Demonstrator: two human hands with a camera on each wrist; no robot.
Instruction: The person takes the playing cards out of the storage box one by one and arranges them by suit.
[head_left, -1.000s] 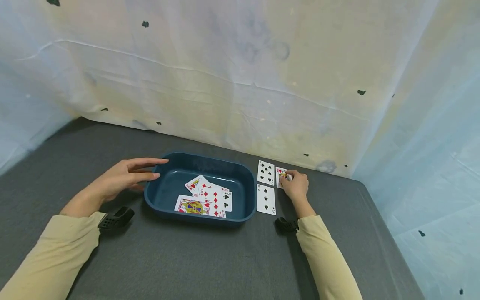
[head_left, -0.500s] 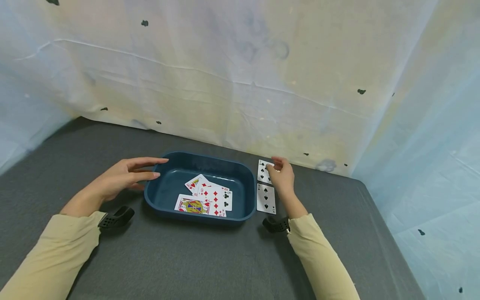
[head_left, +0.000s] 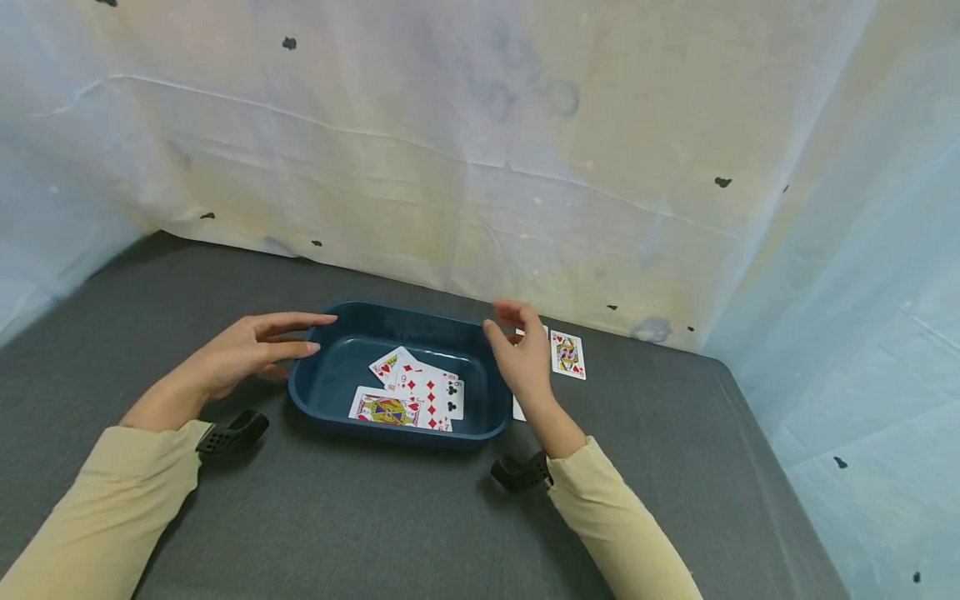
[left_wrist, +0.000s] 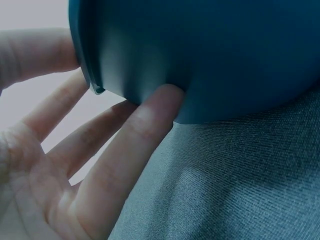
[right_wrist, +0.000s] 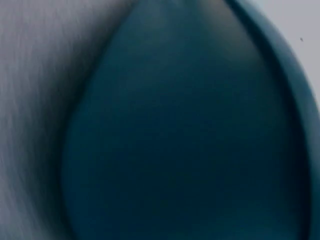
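My left hand [head_left: 251, 350] rests at the left end of a dark blue tray [head_left: 352, 429], fingers mostly straight. In the left wrist view its thumb [left_wrist: 142, 135] lies against the outer wall. My right hand [head_left: 527, 358] is at the opposite end, above the rim, with loosely bent fingers and no card visible in them; whether it touches the tray I cannot tell. Several overlapping playing cards [head_left: 408, 387] lie face up inside. Right of my right hand a queen of hearts [head_left: 567, 355] lies on the table. Two spade cards are mostly hidden behind that hand.
A dark grey cloth covers the table [head_left: 390, 517]. Behind it hangs a pale, stained sheet [head_left: 450, 167], with bluish sheeting [head_left: 862, 333] at the right. Black bands [head_left: 234, 433] sit at both wrists. The right wrist view is filled by the tray's blurred wall [right_wrist: 185, 140].
My right hand has left the queen of hearts, passing left over the spade cards to the tray's right end. The queen stays in its spot. My left hand has not moved.
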